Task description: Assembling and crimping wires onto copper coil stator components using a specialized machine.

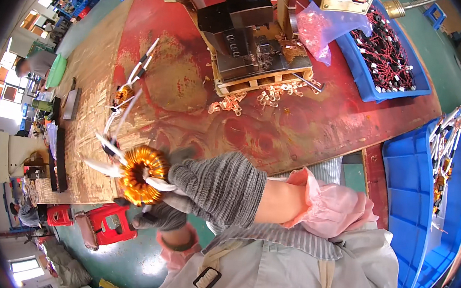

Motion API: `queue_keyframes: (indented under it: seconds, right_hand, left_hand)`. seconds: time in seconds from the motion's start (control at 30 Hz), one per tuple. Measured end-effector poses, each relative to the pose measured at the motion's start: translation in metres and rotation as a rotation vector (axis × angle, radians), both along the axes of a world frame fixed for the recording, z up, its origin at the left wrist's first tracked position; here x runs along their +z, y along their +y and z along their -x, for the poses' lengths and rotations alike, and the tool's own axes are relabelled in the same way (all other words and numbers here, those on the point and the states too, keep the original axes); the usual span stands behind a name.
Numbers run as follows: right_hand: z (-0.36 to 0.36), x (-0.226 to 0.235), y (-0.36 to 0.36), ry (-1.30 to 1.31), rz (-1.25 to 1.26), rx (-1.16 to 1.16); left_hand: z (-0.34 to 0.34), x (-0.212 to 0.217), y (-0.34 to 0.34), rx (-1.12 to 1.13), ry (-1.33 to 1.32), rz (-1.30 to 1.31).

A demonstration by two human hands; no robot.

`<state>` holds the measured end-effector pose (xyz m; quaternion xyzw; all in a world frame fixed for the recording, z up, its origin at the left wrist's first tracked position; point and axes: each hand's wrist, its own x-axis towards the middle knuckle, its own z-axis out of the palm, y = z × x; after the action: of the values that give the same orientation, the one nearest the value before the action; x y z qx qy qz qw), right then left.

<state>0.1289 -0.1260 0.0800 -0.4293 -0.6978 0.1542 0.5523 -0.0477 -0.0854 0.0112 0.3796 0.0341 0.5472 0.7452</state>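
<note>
A ring-shaped coil (141,175) wound with shiny copper wire is held up in front of me, over the table's near left edge. White sleeved leads stick out from its left side and from its middle. My right hand (213,183), in a grey knitted glove, pinches the coil's right side by a white lead. Below it, my left hand (161,216), gloved in the same way, closes on the coil's lower edge; part of its fingers is hidden behind the coil. Another copper coil (124,95) with white leads lies farther off on the table.
A black press (240,29) stands on the red worktop (188,124), with loose copper terminals (228,104) before it. A blue bin (396,95) of dark wired parts sits back right; a larger blue bin (411,182) with white-leaded coils stands at right. Red stools (116,224) stand lower left.
</note>
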Motion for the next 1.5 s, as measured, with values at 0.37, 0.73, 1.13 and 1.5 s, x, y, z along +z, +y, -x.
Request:
queue_keyframes:
  seconds: [0.37, 0.73, 1.13, 1.5]
  right_hand:
    - [-0.052, -0.042, -0.032, -0.445, 0.141, -0.382]
    - [-0.097, -0.041, -0.042, -0.280, 0.497, -0.237]
    - [-0.139, -0.062, -0.024, -0.285, 0.267, 0.199]
    - [-0.141, -0.105, 0.040, -0.739, 0.476, -0.422]
  left_hand:
    - [-0.064, 0.019, 0.009, -0.028, 0.130, 0.171]
    - [-0.044, -0.019, 0.060, -0.216, 0.054, 0.095]
    - [-0.066, -0.047, 0.135, -0.317, 0.074, 0.062]
    - [-0.078, -0.038, 0.148, -0.028, -0.033, 0.250]
